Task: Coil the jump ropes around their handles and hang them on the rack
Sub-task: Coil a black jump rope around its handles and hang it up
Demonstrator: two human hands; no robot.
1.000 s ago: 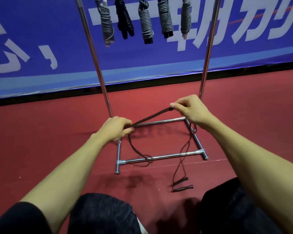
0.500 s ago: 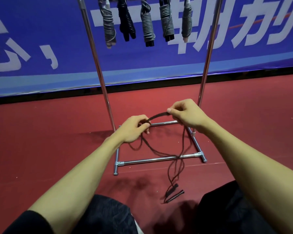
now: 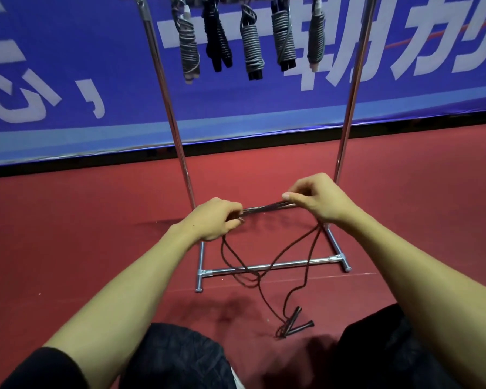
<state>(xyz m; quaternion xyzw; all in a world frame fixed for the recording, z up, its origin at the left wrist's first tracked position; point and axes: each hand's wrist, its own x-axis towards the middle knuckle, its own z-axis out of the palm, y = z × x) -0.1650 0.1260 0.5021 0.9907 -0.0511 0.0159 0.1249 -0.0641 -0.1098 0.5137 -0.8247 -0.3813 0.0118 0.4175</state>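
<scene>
Red floor (image 3: 82,262), rack (image 3: 270,267) before blue banner (image 3: 68,66).
Left hand (image 3: 213,220) and right hand (image 3: 320,200), mid-frame, pinch rope (image 3: 264,209); its taut span runs left-right, handles (image 3: 298,324) below.

The rack (image 3: 335,259) is cut off above; the taut rope (image 3: 261,209) is blurred.
</scene>
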